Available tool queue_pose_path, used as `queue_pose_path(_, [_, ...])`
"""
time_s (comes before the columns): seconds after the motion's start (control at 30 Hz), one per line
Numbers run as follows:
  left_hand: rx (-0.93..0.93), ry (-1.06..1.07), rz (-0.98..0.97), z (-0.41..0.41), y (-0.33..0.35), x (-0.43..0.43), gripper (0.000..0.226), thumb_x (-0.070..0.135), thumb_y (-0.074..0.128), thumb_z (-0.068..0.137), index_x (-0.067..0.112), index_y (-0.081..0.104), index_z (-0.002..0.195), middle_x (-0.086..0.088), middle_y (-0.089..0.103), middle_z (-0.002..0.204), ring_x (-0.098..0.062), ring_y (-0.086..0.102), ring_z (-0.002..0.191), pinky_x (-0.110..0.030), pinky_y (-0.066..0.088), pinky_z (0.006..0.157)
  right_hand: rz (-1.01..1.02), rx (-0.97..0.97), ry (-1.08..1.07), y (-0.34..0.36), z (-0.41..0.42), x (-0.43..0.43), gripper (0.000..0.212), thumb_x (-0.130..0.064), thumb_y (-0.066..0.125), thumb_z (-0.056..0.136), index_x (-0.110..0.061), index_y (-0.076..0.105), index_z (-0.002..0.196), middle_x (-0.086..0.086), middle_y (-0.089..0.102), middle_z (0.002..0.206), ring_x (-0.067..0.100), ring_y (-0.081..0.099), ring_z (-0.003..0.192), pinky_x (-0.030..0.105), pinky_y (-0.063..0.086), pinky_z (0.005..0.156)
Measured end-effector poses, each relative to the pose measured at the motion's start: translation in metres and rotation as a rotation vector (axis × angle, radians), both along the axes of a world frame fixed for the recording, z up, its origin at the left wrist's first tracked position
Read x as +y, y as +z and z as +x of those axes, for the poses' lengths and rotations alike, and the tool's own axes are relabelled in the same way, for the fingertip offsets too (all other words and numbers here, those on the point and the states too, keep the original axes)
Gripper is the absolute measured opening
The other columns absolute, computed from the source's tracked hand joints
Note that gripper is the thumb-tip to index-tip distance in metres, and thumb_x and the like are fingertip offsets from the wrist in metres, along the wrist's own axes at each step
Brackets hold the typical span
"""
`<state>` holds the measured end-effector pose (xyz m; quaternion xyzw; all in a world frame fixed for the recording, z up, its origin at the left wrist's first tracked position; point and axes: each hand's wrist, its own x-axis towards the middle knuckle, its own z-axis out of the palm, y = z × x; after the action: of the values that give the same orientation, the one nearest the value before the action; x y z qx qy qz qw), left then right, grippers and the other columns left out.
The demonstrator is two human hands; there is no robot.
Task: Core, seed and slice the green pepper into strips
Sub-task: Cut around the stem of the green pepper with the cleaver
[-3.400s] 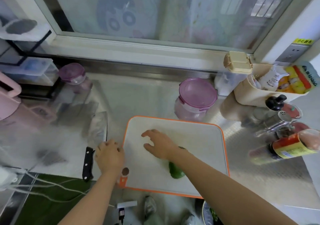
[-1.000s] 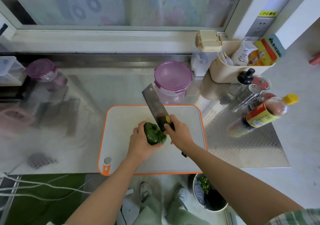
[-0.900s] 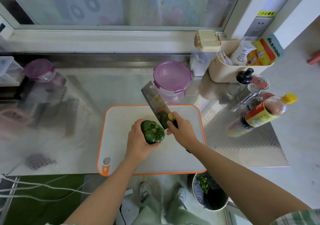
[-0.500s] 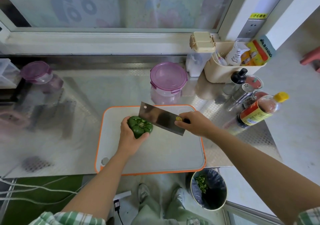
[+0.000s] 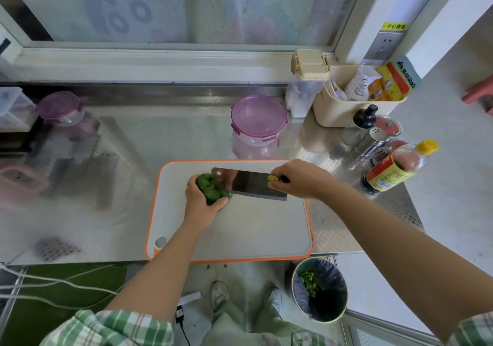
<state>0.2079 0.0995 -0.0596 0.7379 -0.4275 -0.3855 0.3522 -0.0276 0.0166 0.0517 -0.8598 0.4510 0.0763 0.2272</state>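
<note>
While my left hand (image 5: 198, 207) grips the green pepper (image 5: 212, 192) at the far-left of the cutting board (image 5: 240, 233), curled round it from the near side, my right hand (image 5: 296, 179) holds the cleaver (image 5: 250, 185), blade running left-right w/ its front end at the pepper's right flank. Pepper looks whole, so first cut prob. next.

The person wears a shirt in green and white plaid with faint pink lines. Its 2 sleeves, the left sleeve (image 5: 106, 327) and the right sleeve (image 5: 474, 329), end above the forearms. Both forearms, the left hand (image 5: 200, 203) and the right hand (image 5: 300, 179) are bare. Pale grey-green trousers (image 5: 232, 329) reach 2 light grey shoes (image 5: 220, 292).
</note>
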Motion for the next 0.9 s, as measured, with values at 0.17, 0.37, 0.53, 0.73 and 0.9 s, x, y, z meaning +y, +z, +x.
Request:
queue_pose_path(0.17, [-0.018, -0.02, 0.009, 0.001, 0.0, 0.0, 0.092, 0.015, 0.082, 0.076, 0.011, 0.022, 0.145, -0.01, 0.032, 0.141, -0.025, 0.039, 0.127, -0.035, 0.037, 0.108, -0.022, 0.05, 0.037, 0.013, 0.006, -0.001, 0.036, -0.036, 0.049, 0.097, -0.023, 0.044, 0.064, -0.003, 0.047, 0.061, 0.018, 0.047, 0.06, 0.028, 0.033, 0.053])
queue_pose_path(0.37, [-0.081, -0.07, 0.011, 0.002, -0.001, 0.0, 0.092, 0.018, 0.083, 0.075, 0.01, 0.023, 0.144, -0.01, 0.034, 0.142, -0.026, 0.042, 0.127, -0.039, 0.039, 0.107, -0.008, 0.218, 0.116, 0.026, 0.025, -0.001, 0.03, -0.041, 0.048, 0.098, -0.021, 0.049, 0.074, -0.002, 0.05, 0.073, 0.021, 0.049, 0.074, 0.028, 0.034, 0.058])
queue_pose_path(0.53, [-0.115, -0.095, 0.017, 0.003, 0.0, -0.001, 0.09, 0.02, 0.084, 0.074, 0.01, 0.027, 0.143, -0.011, 0.037, 0.141, -0.027, 0.042, 0.127, -0.042, 0.04, 0.107, 0.092, 0.259, 0.183, 0.027, 0.039, 0.0, 0.016, -0.026, 0.045, 0.098, -0.019, 0.041, 0.111, -0.002, 0.05, 0.072, 0.015, 0.06, 0.05, 0.034, 0.053, 0.064])
queue_pose_path(0.73, [-0.211, -0.186, 0.019, 0.001, 0.003, -0.003, 0.088, 0.023, 0.083, 0.075, 0.011, 0.029, 0.143, -0.009, 0.04, 0.14, -0.027, 0.044, 0.126, -0.041, 0.041, 0.104, 0.204, 0.304, 0.16, 0.034, 0.05, -0.004, 0.016, -0.029, 0.051, 0.098, -0.031, 0.037, 0.105, -0.003, 0.042, 0.09, 0.017, 0.058, 0.052, 0.028, 0.049, 0.048])
queue_pose_path(0.9, [-0.244, -0.147, 0.05, -0.002, 0.006, -0.007, 0.089, 0.03, 0.081, 0.077, 0.013, 0.026, 0.146, -0.009, 0.04, 0.143, -0.029, 0.045, 0.127, -0.037, 0.039, 0.101, 0.136, 0.353, 0.229, 0.047, 0.062, 0.0, 0.034, -0.018, 0.046, 0.1, -0.027, 0.046, 0.132, -0.007, 0.037, 0.081, 0.008, 0.045, 0.051, 0.014, 0.038, 0.04])
